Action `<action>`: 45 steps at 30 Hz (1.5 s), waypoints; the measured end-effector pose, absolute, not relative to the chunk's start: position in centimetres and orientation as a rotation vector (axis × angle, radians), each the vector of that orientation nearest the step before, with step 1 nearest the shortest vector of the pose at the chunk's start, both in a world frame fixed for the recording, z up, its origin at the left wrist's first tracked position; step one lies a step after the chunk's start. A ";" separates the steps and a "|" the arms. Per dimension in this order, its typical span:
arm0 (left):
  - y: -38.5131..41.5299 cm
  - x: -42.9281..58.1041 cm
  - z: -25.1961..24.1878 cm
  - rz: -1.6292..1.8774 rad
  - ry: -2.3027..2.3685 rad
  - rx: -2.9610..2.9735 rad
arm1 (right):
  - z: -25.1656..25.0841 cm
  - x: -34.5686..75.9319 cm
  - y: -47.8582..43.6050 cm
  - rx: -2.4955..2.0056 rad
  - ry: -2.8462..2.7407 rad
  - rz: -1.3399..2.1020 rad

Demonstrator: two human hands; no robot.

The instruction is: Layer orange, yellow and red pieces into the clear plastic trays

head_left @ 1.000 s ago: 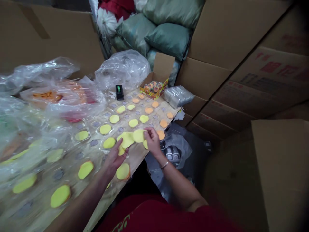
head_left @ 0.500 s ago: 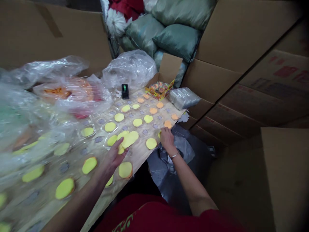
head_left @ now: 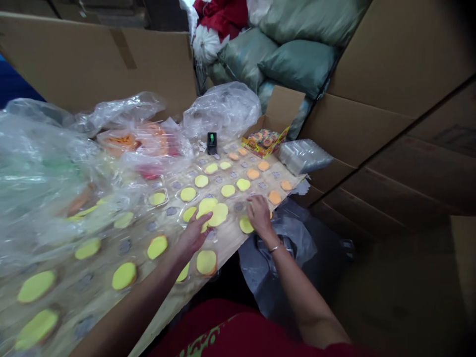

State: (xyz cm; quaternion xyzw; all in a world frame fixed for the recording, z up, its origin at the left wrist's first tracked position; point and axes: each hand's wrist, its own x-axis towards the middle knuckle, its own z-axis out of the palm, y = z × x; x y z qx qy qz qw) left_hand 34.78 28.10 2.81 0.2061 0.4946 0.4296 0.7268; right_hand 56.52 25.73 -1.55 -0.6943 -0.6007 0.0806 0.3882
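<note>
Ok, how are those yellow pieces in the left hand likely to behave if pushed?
The yellow pieces look thin and flat, so probably light and perhaps bendy. Overlapping loosely in the left hand, they may slide over one another.

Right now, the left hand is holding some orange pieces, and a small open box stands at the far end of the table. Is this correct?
Not fully: the pieces in the left hand are yellow, not orange, as the head view shows. The small open box does stand at the far end of the table.
</note>
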 end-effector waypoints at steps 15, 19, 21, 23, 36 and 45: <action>29.5 34.8 2.2 0.847 1.067 0.492 | -0.9 68.0 28.5 -1.998 -1.143 0.415; 29.4 35.6 2.0 0.822 1.045 0.497 | -1.7 69.4 29.2 -2.265 -1.214 0.320; 29.3 35.8 2.1 0.823 1.033 0.502 | -2.1 68.5 29.2 -2.320 -1.237 0.289; 29.2 35.7 2.4 0.833 1.025 0.496 | -2.2 67.5 29.0 -2.370 -1.295 0.186; 28.0 36.3 3.7 0.770 0.934 0.713 | 2.4 53.2 28.2 -1.271 -1.662 0.630; 28.8 35.6 4.2 0.899 0.917 0.485 | 3.8 50.7 26.2 -1.290 -1.735 0.398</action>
